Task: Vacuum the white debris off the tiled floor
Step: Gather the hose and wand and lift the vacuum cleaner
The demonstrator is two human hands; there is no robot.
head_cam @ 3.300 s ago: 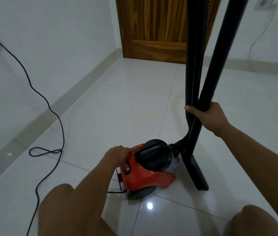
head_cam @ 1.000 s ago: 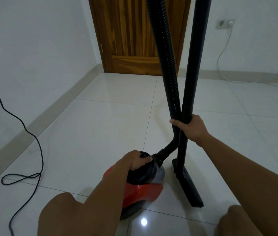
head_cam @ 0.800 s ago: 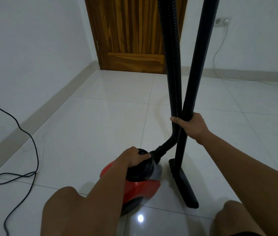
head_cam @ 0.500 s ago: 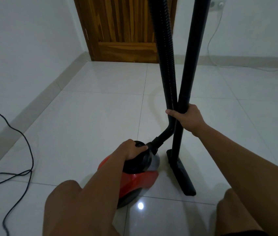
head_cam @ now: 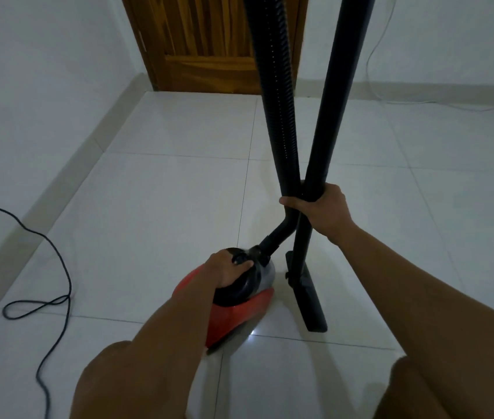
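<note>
Here, setup: left hand (head_cam: 233,269) clasps the canister vacuum (head_cam: 236,300) top, right hand (head_cam: 321,208) wraps hose (head_cam: 279,101) and wand (head_cam: 334,110) together; no debris visible on the tiled floor (head_cam: 164,213); next, presumably, sweeping the nozzle (head_cam: 307,294).

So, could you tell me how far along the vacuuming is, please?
Still setup. The left hand rests on the vacuum; the right hand holds hose and wand upright together. The nozzle sits still on the floor. No debris is visible here; all the cleaning remains.
</note>
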